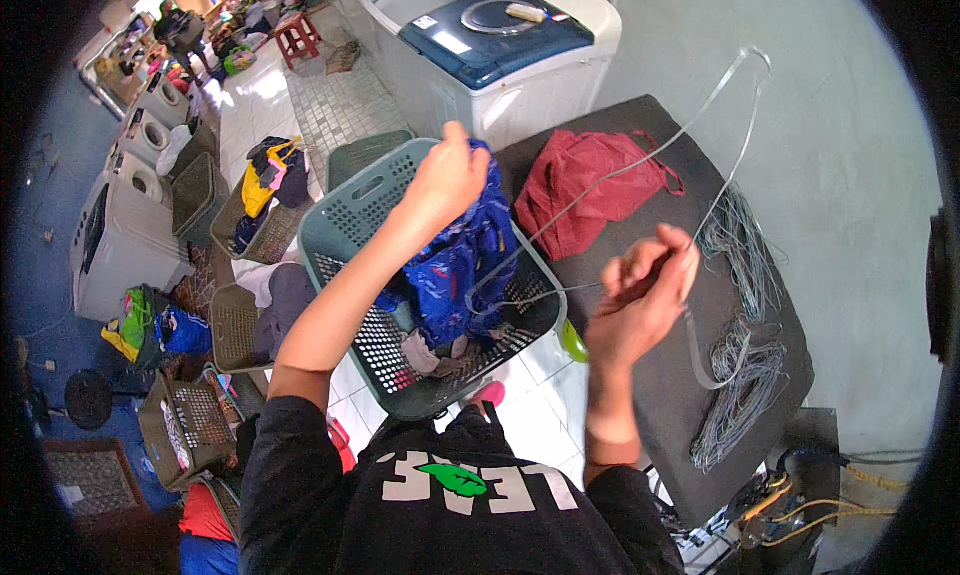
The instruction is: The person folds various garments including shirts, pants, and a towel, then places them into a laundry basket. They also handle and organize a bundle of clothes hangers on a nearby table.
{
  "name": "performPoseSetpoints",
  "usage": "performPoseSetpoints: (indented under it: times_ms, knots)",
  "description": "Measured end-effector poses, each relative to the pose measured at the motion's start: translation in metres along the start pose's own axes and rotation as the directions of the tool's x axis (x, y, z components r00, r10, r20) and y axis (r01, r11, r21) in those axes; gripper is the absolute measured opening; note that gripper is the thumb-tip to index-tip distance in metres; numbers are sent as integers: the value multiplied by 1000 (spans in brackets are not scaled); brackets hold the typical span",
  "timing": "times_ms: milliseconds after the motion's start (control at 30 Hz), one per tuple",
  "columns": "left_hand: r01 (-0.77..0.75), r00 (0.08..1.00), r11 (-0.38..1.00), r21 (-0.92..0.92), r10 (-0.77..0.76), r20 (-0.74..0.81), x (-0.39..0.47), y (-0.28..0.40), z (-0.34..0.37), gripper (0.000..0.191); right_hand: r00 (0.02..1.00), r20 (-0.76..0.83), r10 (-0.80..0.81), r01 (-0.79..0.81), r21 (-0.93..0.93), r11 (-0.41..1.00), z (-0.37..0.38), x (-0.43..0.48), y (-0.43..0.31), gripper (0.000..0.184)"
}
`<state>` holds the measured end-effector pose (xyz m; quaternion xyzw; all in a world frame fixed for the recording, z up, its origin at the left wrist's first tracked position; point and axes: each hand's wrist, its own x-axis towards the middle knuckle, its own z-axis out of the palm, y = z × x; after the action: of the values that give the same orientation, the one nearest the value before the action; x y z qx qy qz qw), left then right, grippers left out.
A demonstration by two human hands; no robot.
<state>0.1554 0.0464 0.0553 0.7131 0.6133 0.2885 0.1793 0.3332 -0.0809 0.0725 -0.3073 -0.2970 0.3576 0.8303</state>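
Observation:
My left hand (454,174) grips the top of a blue patterned garment (469,275) and holds it up over a grey-green plastic laundry basket (360,222). The garment hangs down into the basket, where small light-coloured cloths (424,354) lie at the bottom. Between the fingertips of my right hand (641,297) is a thin grey-white plastic string (660,146). This string rises in a tall loop above the table, and its lower end curves across the garment. Whether it passes around the garment I cannot tell.
A dark table (637,417) at the right bears a red cloth bag (589,181) and bundles of string (739,395). Behind stands a twin-tub washing machine (517,57) with a brush (526,11) on its lid. Laundry baskets (274,222) and front-loading washers (135,222) line the left. A person (180,35) stands far back.

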Motion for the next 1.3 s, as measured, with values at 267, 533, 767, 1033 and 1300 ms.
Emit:
performPoseSetpoints:
  times_ms: [267,533,767,1033,1300]
  knots:
    - [-130,990,990,-58,127,-56,16,17,-40,35,929,93,-358,369,-186,911,49,-49,63,23]
    - [-124,969,966,-226,69,-236,59,-23,-125,42,835,489,251,235,-730,642,20,-12,72,25]
    - [-147,882,983,108,180,-435,72,-98,-154,31,619,560,551,347,-824,448,62,21,-19,25]
    - [-438,891,817,-374,342,-297,-4,-47,-126,51,523,689,502,502,-724,473,139,53,38,31]
    - [882,457,-411,-231,627,631,-156,-148,3,129,367,731,575,-42,-605,795,308,-18,30,28]
